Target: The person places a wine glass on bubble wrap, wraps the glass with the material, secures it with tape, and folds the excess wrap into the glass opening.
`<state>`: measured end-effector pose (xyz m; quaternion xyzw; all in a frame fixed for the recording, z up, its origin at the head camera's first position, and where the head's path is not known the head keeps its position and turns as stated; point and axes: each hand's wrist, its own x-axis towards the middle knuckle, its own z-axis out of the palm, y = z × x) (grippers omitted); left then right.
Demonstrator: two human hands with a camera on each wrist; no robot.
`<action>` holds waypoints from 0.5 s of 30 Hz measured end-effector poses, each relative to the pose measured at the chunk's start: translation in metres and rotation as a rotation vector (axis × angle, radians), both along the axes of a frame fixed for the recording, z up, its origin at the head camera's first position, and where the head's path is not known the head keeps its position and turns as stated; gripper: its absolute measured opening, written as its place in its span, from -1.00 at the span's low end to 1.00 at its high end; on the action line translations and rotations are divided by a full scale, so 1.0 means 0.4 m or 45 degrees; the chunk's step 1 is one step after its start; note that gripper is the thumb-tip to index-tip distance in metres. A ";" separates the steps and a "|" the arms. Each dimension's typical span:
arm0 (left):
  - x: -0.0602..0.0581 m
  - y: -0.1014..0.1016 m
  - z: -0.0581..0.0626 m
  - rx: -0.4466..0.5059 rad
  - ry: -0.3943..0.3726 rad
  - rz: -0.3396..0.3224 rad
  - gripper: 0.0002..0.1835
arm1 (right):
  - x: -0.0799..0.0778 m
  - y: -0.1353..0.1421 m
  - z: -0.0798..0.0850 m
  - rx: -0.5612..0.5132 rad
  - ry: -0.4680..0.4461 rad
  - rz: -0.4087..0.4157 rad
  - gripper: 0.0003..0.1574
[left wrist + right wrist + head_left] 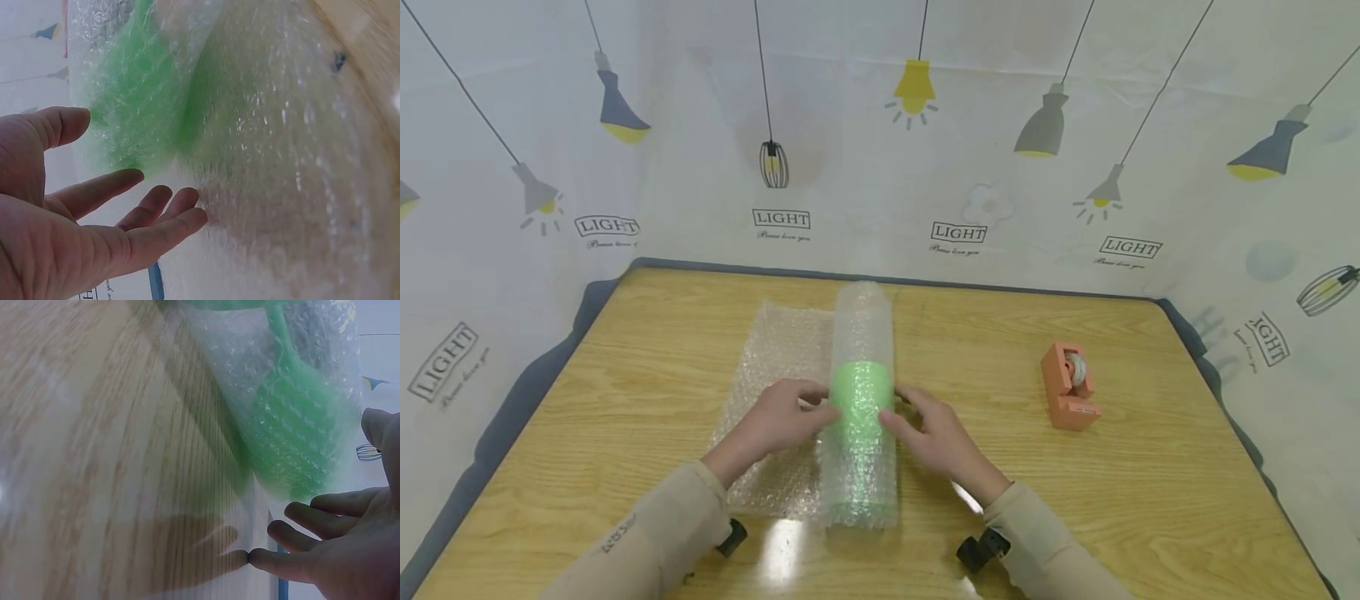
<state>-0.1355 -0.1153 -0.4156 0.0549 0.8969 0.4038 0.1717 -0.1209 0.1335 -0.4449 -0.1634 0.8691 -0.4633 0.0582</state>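
Observation:
A green object (861, 398) lies rolled inside a sheet of bubble wrap, showing through its clear layers; its exact kind is hidden by the wrap. The bubble wrap roll (863, 321) stretches away from me across the middle of the table. From its left side extends a flat, unrolled part of the sheet (790, 342). My left hand (782, 414) is at the roll's left side, thumb and fingers spread at the green part. Opposite it, my right hand (942, 433) has its thumb at the roll's right side. In both wrist views the fingers are extended and apart.
An orange tape dispenser (1070, 387) with a roll of tape stands to the right on the wooden table (1150, 500). Behind and at both sides hangs a pale cloth (850, 167) printed with lamps. The table's far edge (970, 285) runs beyond the roll.

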 end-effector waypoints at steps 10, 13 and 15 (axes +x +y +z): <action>-0.004 -0.002 -0.002 -0.014 0.015 -0.074 -0.49 | 0.005 -0.002 0.001 -0.019 0.085 -0.021 -0.41; -0.005 -0.001 -0.004 0.002 0.031 -0.099 -0.51 | 0.006 -0.002 0.003 -0.017 0.105 -0.034 -0.41; -0.006 0.001 -0.008 0.017 0.044 -0.107 -0.51 | 0.007 -0.002 0.005 -0.010 0.104 -0.043 -0.40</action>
